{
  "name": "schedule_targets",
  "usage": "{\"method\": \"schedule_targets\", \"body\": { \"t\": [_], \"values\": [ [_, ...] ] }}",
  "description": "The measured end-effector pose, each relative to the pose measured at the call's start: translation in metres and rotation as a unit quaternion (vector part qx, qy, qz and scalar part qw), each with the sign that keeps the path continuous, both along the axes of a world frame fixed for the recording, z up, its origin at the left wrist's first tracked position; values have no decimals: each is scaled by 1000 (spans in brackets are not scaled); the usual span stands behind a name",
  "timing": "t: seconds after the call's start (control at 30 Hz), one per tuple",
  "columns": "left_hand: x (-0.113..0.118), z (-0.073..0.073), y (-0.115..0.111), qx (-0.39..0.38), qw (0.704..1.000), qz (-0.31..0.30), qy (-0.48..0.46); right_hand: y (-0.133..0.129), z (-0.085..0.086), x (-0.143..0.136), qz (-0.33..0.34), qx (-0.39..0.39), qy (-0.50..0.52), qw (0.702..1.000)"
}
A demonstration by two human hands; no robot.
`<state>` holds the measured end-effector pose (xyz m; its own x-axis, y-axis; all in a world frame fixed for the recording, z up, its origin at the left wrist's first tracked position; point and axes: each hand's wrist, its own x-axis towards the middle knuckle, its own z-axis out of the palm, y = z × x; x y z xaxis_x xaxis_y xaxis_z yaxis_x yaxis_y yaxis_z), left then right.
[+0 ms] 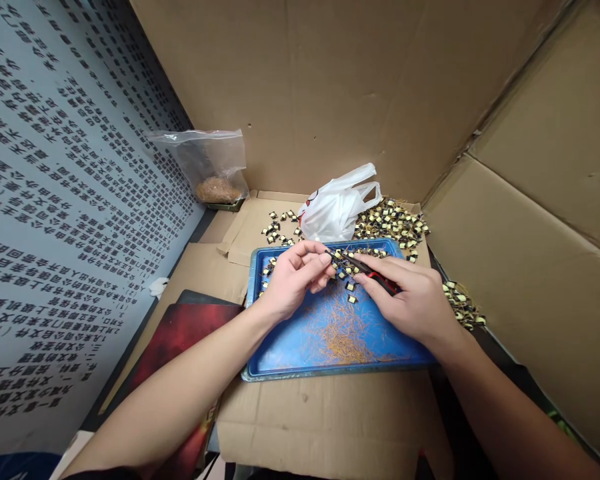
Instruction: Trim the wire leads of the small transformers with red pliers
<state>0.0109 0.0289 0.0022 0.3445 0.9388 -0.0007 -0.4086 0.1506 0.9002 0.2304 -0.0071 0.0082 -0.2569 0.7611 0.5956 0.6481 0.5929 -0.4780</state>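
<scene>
My right hand (405,288) is closed round a pair of pliers or cutters with red and black handles (380,279). Their dark jaws point left, toward the fingertips of my left hand (303,272). Thumb and fingers of that hand pinch a small dark part, mostly hidden; it looks like one of the little transformer coils around it. Both hands are above a blue tray (285,347). Yellow-and-black transformer coils (351,299) lie in its far half, and a scatter of thin copper-coloured wire clippings (347,340) covers its near middle.
Behind the tray are a white plastic bag (333,210) and a heap of coils (395,223); more coils (463,307) lie at right. A clear bag of clippings (219,190) stands back left. A red-black mat (180,340) lies left. Cardboard walls (330,87) enclose the back and right.
</scene>
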Motion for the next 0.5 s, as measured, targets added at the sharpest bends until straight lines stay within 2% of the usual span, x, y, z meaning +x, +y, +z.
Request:
{"method": "schedule_targets", "body": {
  "t": [0.13,0.3,0.5],
  "values": [
    [0,-1,0,8,1000,-4,5,-1,1,-1,0,-13,4,1000],
    [0,-5,-2,62,998,-19,8,-1,-3,-4,-14,-47,17,999],
    [-1,-2,-4,84,996,-17,-13,7,-7,4,-87,-69,3,994]
  ]
}}
